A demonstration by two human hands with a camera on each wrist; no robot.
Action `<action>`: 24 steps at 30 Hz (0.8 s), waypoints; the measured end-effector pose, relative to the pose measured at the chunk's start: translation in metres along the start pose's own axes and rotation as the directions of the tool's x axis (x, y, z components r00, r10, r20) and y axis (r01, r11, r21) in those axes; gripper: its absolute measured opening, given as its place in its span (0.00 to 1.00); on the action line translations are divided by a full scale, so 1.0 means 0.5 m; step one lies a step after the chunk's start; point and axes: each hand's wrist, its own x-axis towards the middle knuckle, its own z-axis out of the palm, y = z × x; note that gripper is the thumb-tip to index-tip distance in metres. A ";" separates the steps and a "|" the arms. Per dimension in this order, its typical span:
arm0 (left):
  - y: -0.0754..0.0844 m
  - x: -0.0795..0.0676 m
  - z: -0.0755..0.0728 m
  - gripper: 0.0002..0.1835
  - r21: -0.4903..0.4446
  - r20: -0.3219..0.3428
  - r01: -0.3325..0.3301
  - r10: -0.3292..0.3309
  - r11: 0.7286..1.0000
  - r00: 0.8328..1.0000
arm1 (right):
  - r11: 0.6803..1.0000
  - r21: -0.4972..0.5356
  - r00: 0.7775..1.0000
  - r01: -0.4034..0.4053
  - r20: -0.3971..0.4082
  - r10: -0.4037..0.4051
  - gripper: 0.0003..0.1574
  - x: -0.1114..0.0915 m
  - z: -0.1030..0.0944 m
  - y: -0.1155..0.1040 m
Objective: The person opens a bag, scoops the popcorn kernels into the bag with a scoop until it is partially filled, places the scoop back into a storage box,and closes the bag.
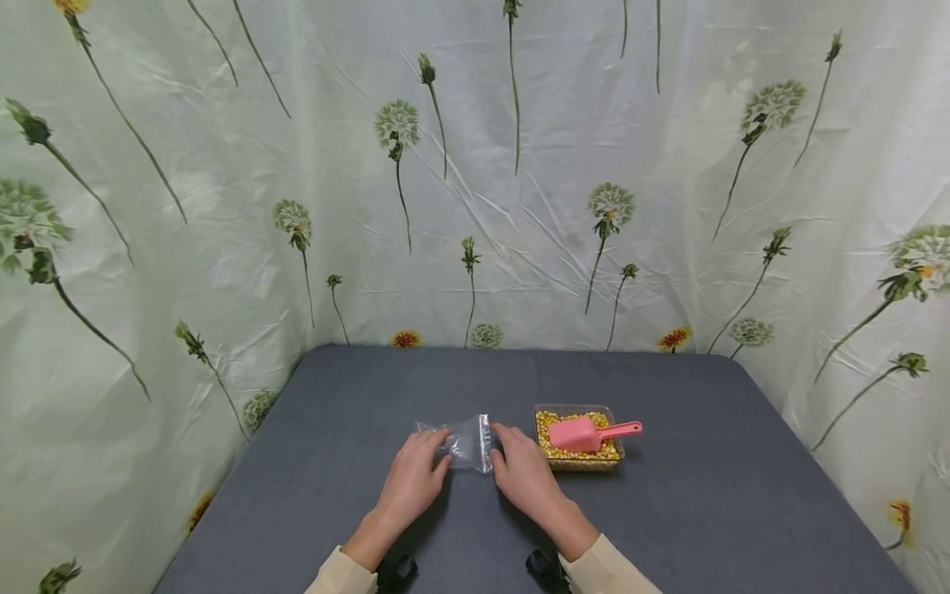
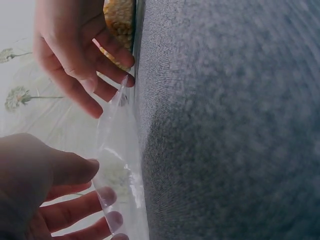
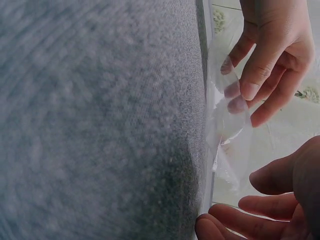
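Observation:
A clear plastic zip bag (image 1: 467, 445) lies on the table, its white-marked zip end toward the right. My left hand (image 1: 411, 478) is at the bag's left part, fingers relaxed and apart. In the left wrist view, fingertips (image 2: 114, 218) show against the clear plastic, with the thumb by its edge. My right hand (image 1: 525, 474) is beside the zip end, fingers loosely bent, thumb apart from them, gripping nothing. Close to the right of that hand stands a clear container (image 1: 585, 464) of yellow corn kernels (image 1: 545, 422), where a pink scoop (image 1: 575, 434) rests.
The scoop's handle (image 1: 623, 429) juts past the container's right rim. A dark grey cloth covers the table (image 1: 705, 495). Behind it and along both sides hangs a pale curtain (image 1: 534, 223) printed with dandelions.

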 end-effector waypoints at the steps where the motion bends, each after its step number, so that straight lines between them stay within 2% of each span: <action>1: -0.001 0.000 0.000 0.21 0.005 -0.001 0.004 -0.004 1.000 1.000 | 1.000 0.003 1.000 -0.002 0.003 0.002 0.23 0.001 0.001 0.000; 6: 0.000 -0.003 -0.003 0.21 -0.003 0.006 0.027 -0.027 1.000 1.000 | 1.000 0.029 1.000 -0.003 0.014 0.002 0.20 0.001 0.004 0.000; 11: -0.001 -0.002 -0.004 0.19 -0.009 0.006 0.040 -0.040 0.999 0.999 | 0.994 0.104 1.000 -0.013 0.017 0.012 0.17 0.001 0.002 -0.001; 16: -0.004 0.001 -0.003 0.15 -0.022 -0.006 0.029 -0.029 0.999 1.000 | 0.984 0.176 0.999 -0.035 0.033 0.030 0.17 0.004 0.000 0.004; 24: -0.007 0.002 -0.003 0.19 -0.028 -0.027 0.012 -0.013 1.000 1.000 | 0.970 0.240 0.999 -0.038 0.026 0.033 0.11 0.007 -0.007 0.003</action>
